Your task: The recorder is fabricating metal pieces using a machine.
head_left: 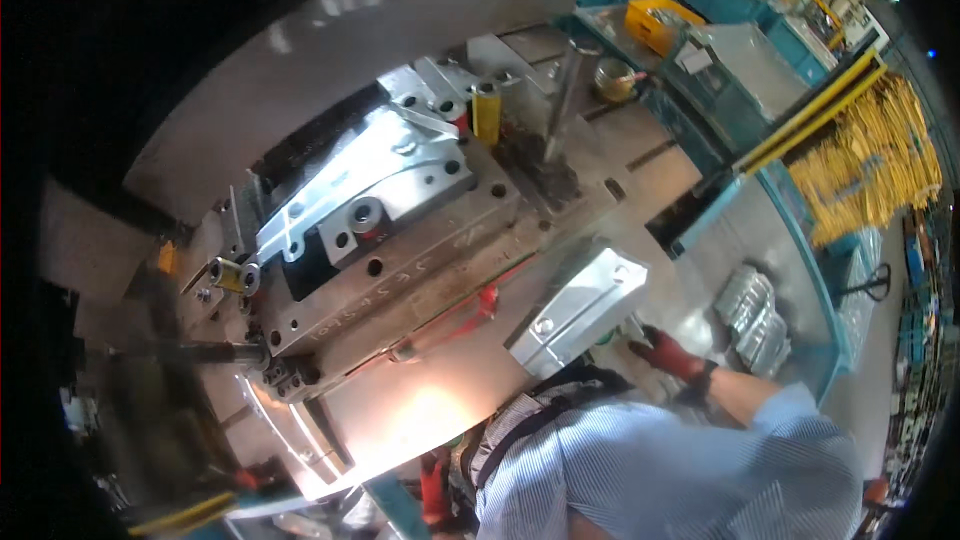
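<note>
My right hand (pixel 675 355), in a red and dark glove, is at the near right end of a bent, shiny metal panel (pixel 585 310). Its fingers appear closed on the panel's lower edge, though the contact is small and blurred. The panel lies tilted along the front edge of the press bed. Low in the view, a red glove (pixel 435 485) beside my waist appears to be my left hand; its fingers are too unclear to read. A longer metal panel (pixel 350 175) sits on the steel die (pixel 400 275) ahead.
Upright posts (pixel 570 95) and yellow cylinders (pixel 486 112) stand around the die. Another metal strip (pixel 295 435) lies at the lower left. At the right, a blue-edged bin (pixel 800 240) holds formed parts (pixel 750 320); yellow bundled material (pixel 870 155) stands beyond.
</note>
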Demonstrator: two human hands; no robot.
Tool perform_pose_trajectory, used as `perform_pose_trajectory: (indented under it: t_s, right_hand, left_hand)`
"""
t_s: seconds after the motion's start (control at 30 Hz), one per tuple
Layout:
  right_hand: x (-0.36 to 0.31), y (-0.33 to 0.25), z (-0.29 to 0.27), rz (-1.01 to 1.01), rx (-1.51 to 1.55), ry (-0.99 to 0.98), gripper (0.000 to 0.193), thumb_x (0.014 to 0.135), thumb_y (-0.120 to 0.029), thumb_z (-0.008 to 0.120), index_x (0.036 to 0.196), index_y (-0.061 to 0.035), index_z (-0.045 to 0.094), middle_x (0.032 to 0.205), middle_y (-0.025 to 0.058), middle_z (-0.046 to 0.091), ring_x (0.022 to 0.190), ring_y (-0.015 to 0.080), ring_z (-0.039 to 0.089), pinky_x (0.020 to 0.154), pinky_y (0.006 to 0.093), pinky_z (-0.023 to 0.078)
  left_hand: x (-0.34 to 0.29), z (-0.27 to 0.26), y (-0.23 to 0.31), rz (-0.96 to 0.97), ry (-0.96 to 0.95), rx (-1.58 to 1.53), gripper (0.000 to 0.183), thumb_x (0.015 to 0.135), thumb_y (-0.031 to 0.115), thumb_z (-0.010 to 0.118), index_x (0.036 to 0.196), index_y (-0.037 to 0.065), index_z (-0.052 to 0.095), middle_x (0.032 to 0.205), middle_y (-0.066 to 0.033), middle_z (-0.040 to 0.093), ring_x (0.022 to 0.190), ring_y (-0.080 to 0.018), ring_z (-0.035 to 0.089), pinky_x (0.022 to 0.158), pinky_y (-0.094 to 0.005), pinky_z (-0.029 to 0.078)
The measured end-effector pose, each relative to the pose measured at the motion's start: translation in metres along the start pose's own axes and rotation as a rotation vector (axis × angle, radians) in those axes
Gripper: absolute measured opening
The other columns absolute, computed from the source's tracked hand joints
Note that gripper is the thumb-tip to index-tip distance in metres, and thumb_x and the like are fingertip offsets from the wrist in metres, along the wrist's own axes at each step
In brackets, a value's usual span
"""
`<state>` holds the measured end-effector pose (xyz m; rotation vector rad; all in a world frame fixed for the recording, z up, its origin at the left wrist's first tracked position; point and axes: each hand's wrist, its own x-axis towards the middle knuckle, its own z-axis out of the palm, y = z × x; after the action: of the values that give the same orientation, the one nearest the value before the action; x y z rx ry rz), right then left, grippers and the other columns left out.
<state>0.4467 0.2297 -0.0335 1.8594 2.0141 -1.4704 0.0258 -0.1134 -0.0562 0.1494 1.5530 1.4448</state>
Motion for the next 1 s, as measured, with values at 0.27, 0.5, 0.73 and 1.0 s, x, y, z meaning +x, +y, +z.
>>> perform_pose_trajectory:
  t_s: [0.27, 0.5, 0.73, 1.0]
  right_hand:
    - [0.051, -0.001, 0.043, -0.158, 0.217, 0.054, 0.073, 0.083, -0.033, 0.071, 0.138, 0.0030, 0.039, 0.133, 0.0271, 0.051, 0.126, 0.0383, 0.047, 0.106, 0.0428, 0.038]
    - [0.079, 0.013, 0.065, -0.250, 0.164, 0.234, 0.070, 0.077, -0.032, 0.075, 0.131, 0.0013, 0.045, 0.124, 0.0245, 0.058, 0.118, 0.0401, 0.054, 0.100, 0.0456, 0.045]
    - [0.069, -0.006, 0.054, -0.176, 0.128, 0.234, 0.070, 0.077, -0.031, 0.075, 0.132, 0.0000, 0.046, 0.121, 0.0230, 0.061, 0.117, 0.0371, 0.056, 0.099, 0.0421, 0.046]
    - [0.063, -0.022, 0.046, -0.199, 0.214, 0.142, 0.065, 0.078, -0.025, 0.074, 0.131, 0.0003, 0.046, 0.120, 0.0215, 0.062, 0.114, 0.0332, 0.060, 0.097, 0.0411, 0.048]
  left_hand:
    - [0.042, 0.016, 0.013, 0.067, 0.011, 0.603, 0.035, 0.091, 0.010, 0.061, 0.122, -0.004, 0.057, 0.118, -0.0155, 0.063, 0.104, -0.0248, 0.059, 0.092, -0.0358, 0.046]
    - [0.064, -0.016, -0.023, 0.153, 0.006, 0.635, 0.032, 0.088, 0.011, 0.062, 0.117, -0.003, 0.061, 0.112, -0.0153, 0.065, 0.100, -0.0265, 0.060, 0.089, -0.0373, 0.047]
    - [0.076, -0.028, -0.038, 0.223, -0.024, 0.804, 0.032, 0.088, 0.011, 0.063, 0.117, -0.003, 0.061, 0.112, -0.0155, 0.065, 0.101, -0.0271, 0.060, 0.089, -0.0377, 0.047]
    - [0.091, -0.082, -0.076, 0.537, -0.136, 1.142, 0.033, 0.086, 0.011, 0.063, 0.116, -0.003, 0.061, 0.113, -0.0157, 0.065, 0.101, -0.0279, 0.060, 0.090, -0.0383, 0.047]
